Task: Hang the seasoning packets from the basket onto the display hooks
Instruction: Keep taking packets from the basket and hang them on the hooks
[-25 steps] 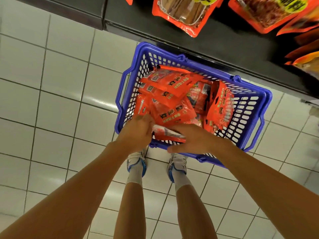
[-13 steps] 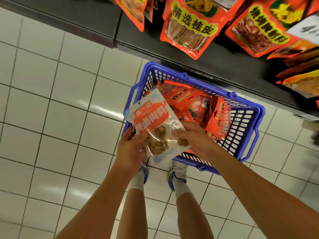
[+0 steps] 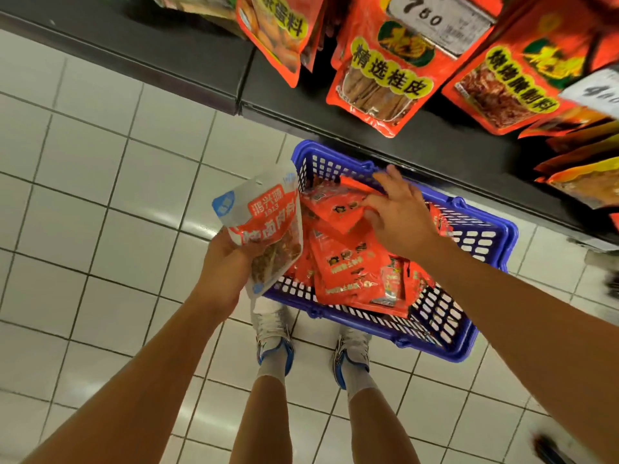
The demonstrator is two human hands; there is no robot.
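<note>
- white-and-red packet [image 3: 264,229] is held up in the left hand [image 3: 222,262], just left of the basket rim; long axis runs up and slightly right from the fingers; hang-hole end is the far end, pointing toward the shelf; lower corner is gripped, thumb curled over the face
- red packets [image 3: 348,262] lie heaped in the blue basket [image 3: 469,343], flat and overlapping, long axes mixed; the pile sits directly under and ahead of the right hand [image 3: 398,219]
- right-hand fingers are spread and reaching down onto the top red packet at the far side of the pile; contact is likely; whether anything is pinched cannot be told
- right hand is the nearer one to the pile; left is occupied, so the next pick is judged to fall to the right
- hanging packets [image 3: 382,75] are seen above and beyond both hands, over the dark shelf edge [image 3: 187,72]; hooks themselves are not visible
- basket rests on white tile floor [image 3: 83,195], touching the shelf base; feet just behind it; room to lift is open on the left side, tight toward the shelf
</note>
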